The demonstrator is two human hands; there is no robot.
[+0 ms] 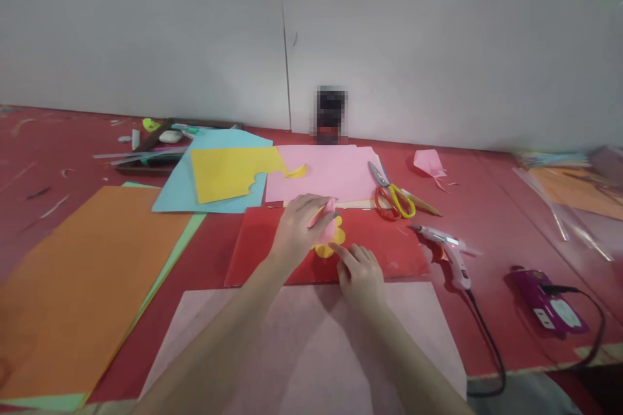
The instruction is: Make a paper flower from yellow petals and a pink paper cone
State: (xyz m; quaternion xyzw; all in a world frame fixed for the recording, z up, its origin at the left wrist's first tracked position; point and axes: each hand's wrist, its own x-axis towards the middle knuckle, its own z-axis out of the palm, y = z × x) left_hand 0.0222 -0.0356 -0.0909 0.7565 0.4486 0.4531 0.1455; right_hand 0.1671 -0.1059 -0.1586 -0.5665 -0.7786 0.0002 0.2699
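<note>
My left hand (298, 228) is curled over a small pink paper piece (327, 220), pinching it against a yellow flower-shaped cutout (331, 248). Both pieces lie on a red paper sheet (389, 248) in the middle of the table. My right hand (361, 272) rests just in front of the yellow cutout, its fingertips pressed down on the red sheet at the cutout's edge. A pale pink sheet (302, 350) lies under both forearms.
Scissors with red and yellow handles (392, 194) lie right of a pink sheet (331, 172). A white glue gun (448, 253) with its cord, and a purple device (545, 301), sit to the right. Orange (82, 279), yellow (228, 172) and blue (175, 191) sheets lie left.
</note>
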